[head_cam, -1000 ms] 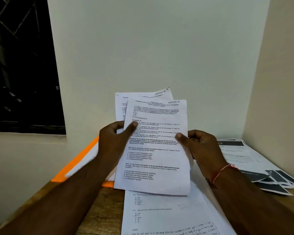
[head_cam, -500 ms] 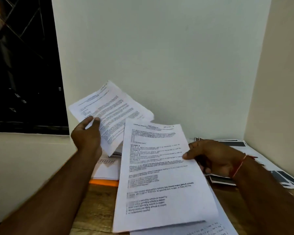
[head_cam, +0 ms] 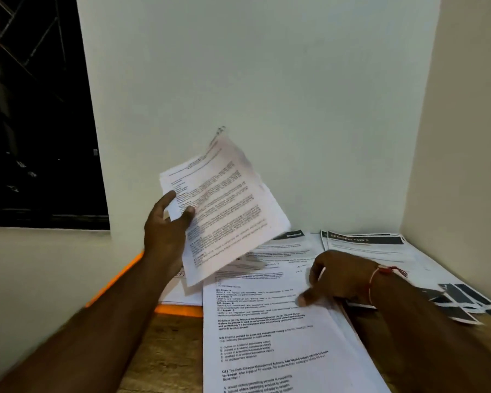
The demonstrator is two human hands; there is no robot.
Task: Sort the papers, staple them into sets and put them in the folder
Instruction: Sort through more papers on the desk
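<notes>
My left hand (head_cam: 166,231) pinches a printed sheet (head_cam: 224,205) by its left edge and holds it tilted in the air above the desk. My right hand (head_cam: 338,279) is low over a stack of printed question papers (head_cam: 267,336) on the wooden desk; its thumb touches the top sheet's right side and its fingers are curled at the stack's edge. An orange folder (head_cam: 179,310) lies at the back left under white sheets, mostly hidden by my left arm and the papers.
More papers with black headers (head_cam: 363,245) spread over the back right of the desk, and several dark-printed ones (head_cam: 462,302) fan out by the right wall. White walls close off the back and right. A dark window (head_cam: 34,109) is at left.
My right hand has laid its sheet flat onto the desk stack. My left hand has swung its sheet rightward toward the middle.
</notes>
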